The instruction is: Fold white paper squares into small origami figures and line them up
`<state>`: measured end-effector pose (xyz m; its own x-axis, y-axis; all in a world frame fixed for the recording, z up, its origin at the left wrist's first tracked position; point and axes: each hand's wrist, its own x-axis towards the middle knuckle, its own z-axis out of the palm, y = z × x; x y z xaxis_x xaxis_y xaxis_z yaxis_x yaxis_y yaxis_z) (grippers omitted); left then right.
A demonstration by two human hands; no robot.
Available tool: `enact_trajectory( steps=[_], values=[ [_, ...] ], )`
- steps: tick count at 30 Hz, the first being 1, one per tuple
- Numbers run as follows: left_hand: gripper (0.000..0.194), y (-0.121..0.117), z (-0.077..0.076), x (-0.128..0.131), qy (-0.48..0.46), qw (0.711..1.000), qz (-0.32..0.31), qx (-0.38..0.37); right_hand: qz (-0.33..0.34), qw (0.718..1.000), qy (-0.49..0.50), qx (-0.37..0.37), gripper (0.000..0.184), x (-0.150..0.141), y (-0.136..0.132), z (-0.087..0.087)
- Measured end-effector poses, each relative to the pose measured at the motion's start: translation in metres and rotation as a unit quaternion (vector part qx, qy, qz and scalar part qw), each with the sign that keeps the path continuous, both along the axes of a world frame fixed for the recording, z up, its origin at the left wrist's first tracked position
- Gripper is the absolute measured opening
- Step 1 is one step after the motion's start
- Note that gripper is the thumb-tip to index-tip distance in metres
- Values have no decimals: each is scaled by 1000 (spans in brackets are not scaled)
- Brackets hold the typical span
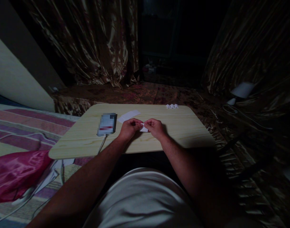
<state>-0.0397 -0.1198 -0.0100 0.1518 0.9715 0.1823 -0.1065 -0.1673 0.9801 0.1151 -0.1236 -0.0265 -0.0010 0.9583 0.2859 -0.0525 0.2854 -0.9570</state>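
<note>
Between my two hands, just above the light wooden table (pixel 76 136), is a small piece of white paper (pixel 144 128). My left hand (pixel 132 128) pinches its left side, and my right hand (pixel 155 127) pinches the right side, with the fingertips of both nearly meeting at the top. Part of the paper is hidden by the fingers. Beyond my left hand lie flat white paper strips (pixel 129 116). Three small folded white paper pieces (pixel 172 106) stand in a row at the table's far edge, to the right.
A phone (pixel 107 124) with a white cable (pixel 102 144) lies on the table's left side. A bed with a striped cover (pixel 40 126) and a pink satiny cloth (pixel 19 174) is at left. On the right floor is a white lamp (pixel 242 90). Curtains (pixel 107 41) hang behind.
</note>
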Motion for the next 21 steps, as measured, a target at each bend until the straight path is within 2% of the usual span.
enact_trajectory(
  steps=[7, 21],
  values=[
    [39, -1, 2, 0, 15, 1000, -6, -15, -24, 999, -34, 2, 17, 0, 2, -1],
    [38, -1, 0, -1, 15, 1000, -22, -16, -1, 1000, -10, -14, 17, 2, 5, -4]
  ],
)
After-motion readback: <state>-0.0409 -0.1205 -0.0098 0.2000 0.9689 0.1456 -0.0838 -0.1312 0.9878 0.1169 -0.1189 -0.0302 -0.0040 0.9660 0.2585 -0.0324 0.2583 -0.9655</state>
